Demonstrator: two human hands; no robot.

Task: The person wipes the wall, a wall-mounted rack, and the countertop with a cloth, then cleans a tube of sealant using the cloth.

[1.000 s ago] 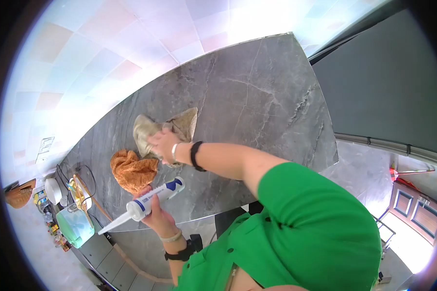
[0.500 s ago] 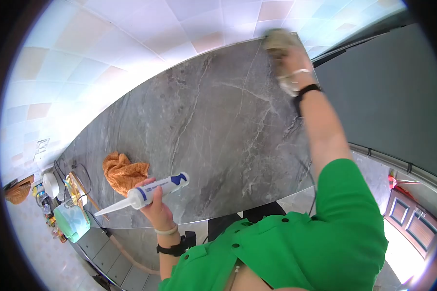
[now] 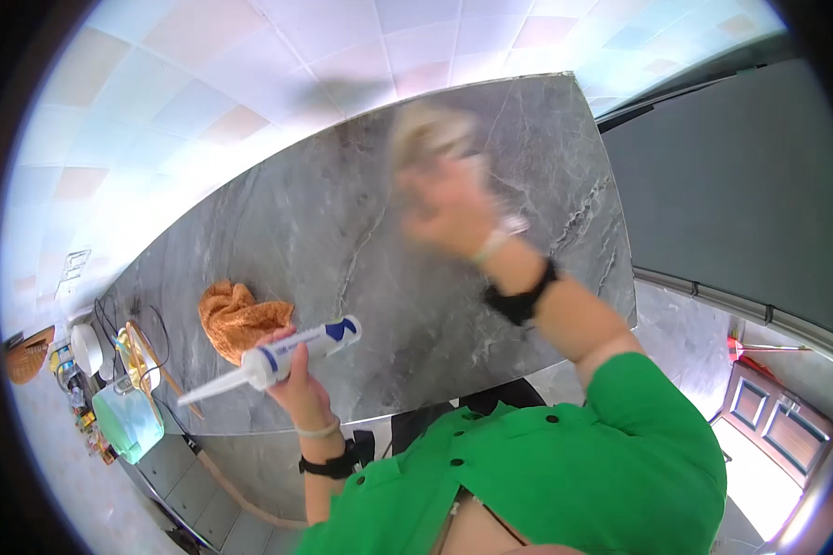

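My left hand [image 3: 298, 381] is wrapped round a white sealant cartridge [image 3: 319, 340] with blue markings, its long nozzle pointing left. Just behind that hand, a crumpled orange cloth [image 3: 236, 319] lies on the grey marble-look countertop [image 3: 342, 231]. Smeared by motion, my right hand [image 3: 449, 199] is over the far middle of the countertop. It grips a beige-brown cloth [image 3: 428, 134], whose details are blurred.
Pale tiled wall [image 3: 222, 111] runs along the countertop's far side. A dark grey panel [image 3: 731, 176] stands to the right. At the left end are cables [image 3: 162, 324], a white bowl [image 3: 86, 349] and a pale green container [image 3: 130, 421].
My right hand has swept left and nearer from the far right corner of the countertop, carrying the cloth. My left hand still holds the sealant cartridge in nearly the same place.
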